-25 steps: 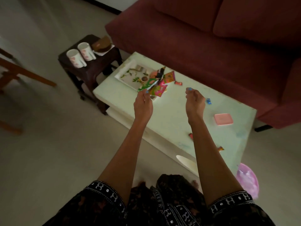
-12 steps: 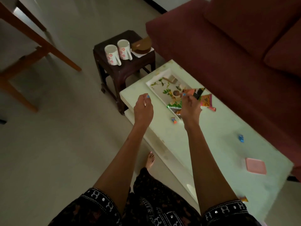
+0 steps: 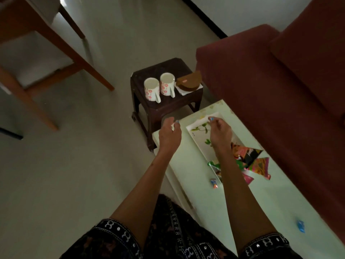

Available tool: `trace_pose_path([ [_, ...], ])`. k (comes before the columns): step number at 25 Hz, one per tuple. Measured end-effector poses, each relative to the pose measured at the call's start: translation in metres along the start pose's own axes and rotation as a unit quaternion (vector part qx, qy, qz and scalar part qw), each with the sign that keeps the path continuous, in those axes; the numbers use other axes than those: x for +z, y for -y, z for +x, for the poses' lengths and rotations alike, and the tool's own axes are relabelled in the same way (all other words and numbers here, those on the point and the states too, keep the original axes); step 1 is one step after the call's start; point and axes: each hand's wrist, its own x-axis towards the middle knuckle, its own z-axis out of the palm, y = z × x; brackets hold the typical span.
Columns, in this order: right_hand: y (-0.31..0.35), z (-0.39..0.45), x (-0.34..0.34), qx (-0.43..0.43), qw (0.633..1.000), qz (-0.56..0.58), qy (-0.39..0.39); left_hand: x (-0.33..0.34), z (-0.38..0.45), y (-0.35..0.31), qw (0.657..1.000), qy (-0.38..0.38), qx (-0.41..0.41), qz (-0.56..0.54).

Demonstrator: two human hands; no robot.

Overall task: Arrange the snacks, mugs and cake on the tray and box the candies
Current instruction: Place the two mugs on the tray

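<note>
Two white mugs with red flowers [image 3: 151, 89] [image 3: 167, 86] stand on a dark stool [image 3: 164, 107], beside a brown half cake [image 3: 189, 82] on a white napkin. A white leaf-printed tray [image 3: 199, 132] lies on the pale green table [image 3: 280, 199], with several snack packets [image 3: 250, 157] piled on its near end. My left hand [image 3: 169, 134] hovers over the table's corner, fingers loosely curled, holding nothing. My right hand [image 3: 220, 131] is above the tray, empty. A wrapped candy [image 3: 214, 183] lies by the tray, a blue one [image 3: 301, 226] farther right.
A dark red sofa [image 3: 280, 81] runs along the far side of the table. A wooden chair [image 3: 43, 58] stands on the floor at upper left. My patterned sleeves and skirt fill the bottom edge.
My view has swung left toward the stool. The snack packets my hands held a second ago now lie on the tray's end, and both hands have moved forward, empty.
</note>
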Motion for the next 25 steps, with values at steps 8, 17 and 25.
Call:
trace_pose_path([
  [8,0.042,0.100,0.080,-0.007,0.999,-0.021,0.047,-0.009,0.146,-0.011,0.995,0.053,-0.048,0.075],
  [17,0.083,0.203,0.186,0.016,0.980,-0.127,0.153,-0.019,0.294,-0.026,0.953,0.099,0.008,0.285],
  [25,0.077,0.259,0.250,-0.074,0.916,-0.318,0.231,-0.010,0.364,-0.006,0.868,0.216,0.039,0.445],
])
